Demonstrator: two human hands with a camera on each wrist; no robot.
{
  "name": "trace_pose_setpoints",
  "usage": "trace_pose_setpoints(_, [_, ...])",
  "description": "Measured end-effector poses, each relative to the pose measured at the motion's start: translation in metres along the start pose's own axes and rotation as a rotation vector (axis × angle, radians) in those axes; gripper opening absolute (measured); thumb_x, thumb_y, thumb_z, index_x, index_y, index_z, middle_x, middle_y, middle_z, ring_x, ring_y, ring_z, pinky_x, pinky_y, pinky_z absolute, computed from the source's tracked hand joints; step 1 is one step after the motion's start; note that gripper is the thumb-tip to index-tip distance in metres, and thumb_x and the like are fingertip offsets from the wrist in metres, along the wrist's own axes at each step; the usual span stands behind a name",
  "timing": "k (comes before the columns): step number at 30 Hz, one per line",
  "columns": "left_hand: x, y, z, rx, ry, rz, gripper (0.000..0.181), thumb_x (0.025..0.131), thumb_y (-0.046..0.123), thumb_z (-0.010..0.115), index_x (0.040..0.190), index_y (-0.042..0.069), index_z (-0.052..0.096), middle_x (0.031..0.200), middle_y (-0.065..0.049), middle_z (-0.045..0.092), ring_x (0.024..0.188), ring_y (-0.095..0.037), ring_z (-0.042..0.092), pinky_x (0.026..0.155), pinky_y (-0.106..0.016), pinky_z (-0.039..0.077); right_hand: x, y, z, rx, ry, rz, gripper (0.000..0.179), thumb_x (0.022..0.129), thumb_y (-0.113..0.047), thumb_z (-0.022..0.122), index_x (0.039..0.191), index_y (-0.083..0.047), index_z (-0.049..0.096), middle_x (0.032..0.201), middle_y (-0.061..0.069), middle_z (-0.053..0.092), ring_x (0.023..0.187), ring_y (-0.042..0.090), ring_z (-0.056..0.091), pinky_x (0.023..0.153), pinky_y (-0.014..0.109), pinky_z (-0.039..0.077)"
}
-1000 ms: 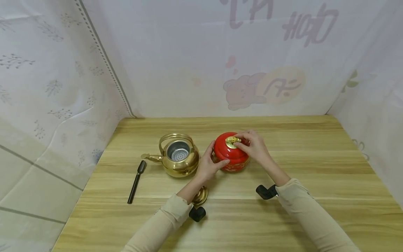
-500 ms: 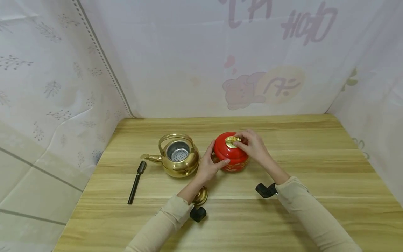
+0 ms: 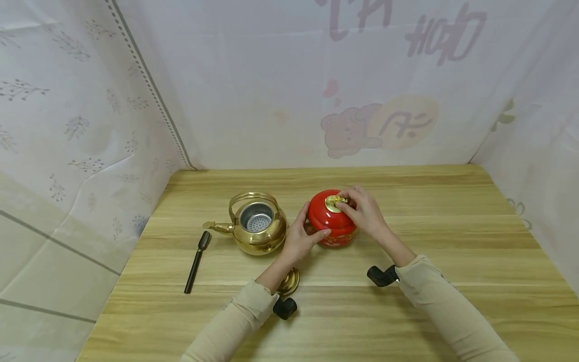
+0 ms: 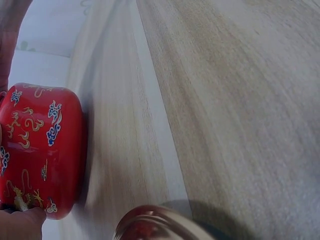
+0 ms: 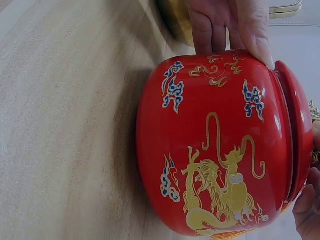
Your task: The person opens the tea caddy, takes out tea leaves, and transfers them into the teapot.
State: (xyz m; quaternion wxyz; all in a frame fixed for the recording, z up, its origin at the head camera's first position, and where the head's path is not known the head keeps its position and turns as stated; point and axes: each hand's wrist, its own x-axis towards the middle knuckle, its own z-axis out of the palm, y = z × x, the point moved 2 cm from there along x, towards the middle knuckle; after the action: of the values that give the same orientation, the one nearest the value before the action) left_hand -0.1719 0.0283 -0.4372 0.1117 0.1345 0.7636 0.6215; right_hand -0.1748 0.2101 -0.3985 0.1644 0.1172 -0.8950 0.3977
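A round red jar [image 3: 336,240] with gold dragons and blue clouds stands upright on the table. My left hand [image 3: 300,238] holds its left side, thumb across the front and fingers round the far side. The domed red lid [image 3: 320,215] sits over the mouth; a dark seam runs between lid and jar [image 5: 210,140] in the right wrist view. My right hand [image 3: 367,210] pinches the gold figure-shaped knob [image 3: 334,202] between thumb and fingers. In the left wrist view, the jar [image 4: 42,150] shows at the left edge, with a fingertip against it.
Left of the jar stands a brass teapot [image 3: 264,244] without its cover, a perforated strainer [image 3: 259,222] inside. A dark tea scoop [image 3: 195,264] lies farther left. Under my left wrist is a round brass lid [image 3: 290,282], partly hidden. Patterned cloth [image 3: 253,90] hangs behind the wooden table [image 3: 344,322].
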Motion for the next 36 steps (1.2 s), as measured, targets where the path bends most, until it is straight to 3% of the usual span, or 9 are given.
trace_pose_setpoints(11, [0.000,0.000,0.000,0.031,0.004,-0.022,0.089,0.080,0.016,0.076,0.149,0.007,0.022,0.150,-0.008,0.034,0.138,-0.018,0.031,0.114,-0.036,0.024,0.000,-0.004,-0.002,0.055,0.051,0.011,0.017,0.083,-0.003,0.069,0.098,0.005,0.066,0.088,0.015,0.055,0.073,0.019,0.048,0.061,0.021,0.040])
trace_pose_setpoints(20, [0.000,-0.002,0.000,0.006,0.005,-0.004,0.088,0.080,0.014,0.076,0.149,0.004,0.022,0.149,-0.011,0.036,0.135,-0.022,0.035,0.112,-0.038,0.028,-0.005,0.000,-0.012,0.094,0.147,0.036,0.017,0.083,-0.003,0.070,0.098,0.003,0.067,0.087,0.012,0.056,0.070,0.013,0.047,0.058,0.015,0.040])
trace_pose_setpoints(24, [-0.006,0.012,-0.002,-0.038,-0.004,0.010,0.086,0.080,0.006,0.074,0.147,-0.002,0.022,0.148,-0.019,0.034,0.133,-0.030,0.037,0.110,-0.043,0.031,-0.011,0.008,-0.022,0.068,0.196,0.029,0.016,0.082,-0.002,0.071,0.096,0.004,0.067,0.085,0.013,0.058,0.068,0.011,0.045,0.057,0.012,0.039])
trace_pose_setpoints(27, [-0.006,0.014,-0.002,-0.057,-0.008,0.013,0.085,0.080,0.003,0.073,0.147,-0.003,0.021,0.149,-0.020,0.031,0.135,-0.031,0.034,0.112,-0.044,0.027,-0.018,0.016,-0.031,0.052,0.227,0.042,0.016,0.081,-0.001,0.071,0.096,0.005,0.067,0.085,0.014,0.059,0.068,0.009,0.044,0.056,0.010,0.038])
trace_pose_setpoints(31, [0.000,-0.002,-0.001,-0.056,-0.003,0.023,0.086,0.080,0.007,0.074,0.148,0.001,0.022,0.150,-0.016,0.031,0.135,-0.026,0.035,0.111,-0.041,0.030,-0.027,0.025,-0.047,0.026,0.264,0.052,0.017,0.079,0.002,0.072,0.095,0.006,0.066,0.085,0.015,0.059,0.067,0.005,0.044,0.054,0.009,0.037])
trace_pose_setpoints(36, [0.001,-0.004,0.000,-0.028,0.003,0.036,0.087,0.080,0.011,0.075,0.148,0.002,0.023,0.150,-0.013,0.034,0.135,-0.023,0.035,0.111,-0.038,0.030,-0.042,0.040,-0.067,-0.018,0.310,0.070,0.017,0.078,0.005,0.072,0.093,0.008,0.066,0.082,0.015,0.059,0.067,0.001,0.042,0.054,0.008,0.035])
